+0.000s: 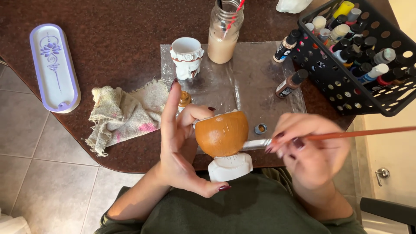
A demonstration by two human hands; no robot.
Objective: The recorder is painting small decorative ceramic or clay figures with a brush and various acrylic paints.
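My left hand (180, 147) holds a ceramic figurine (222, 134) on its side; its rounded part is painted orange-brown and its base (229, 167) is bare white. Fingers wrap its far side and the thumb sits under the base. My right hand (310, 149) grips a thin paintbrush (359, 133) with a reddish-brown handle, and the brush's metal ferrule and tip touch the figurine's right side. Both hands hover at the near edge of a dark brown table (121, 39).
A clear plastic sheet (255, 82) carries a white unpainted figurine (187, 57), a glass jar of cloudy water (223, 32), two paint bottles (291, 83) and a small cap (260, 128). A black basket (368, 93) holds several paint bottles. A stained rag (123, 113) and lilac tray (54, 67) lie left.
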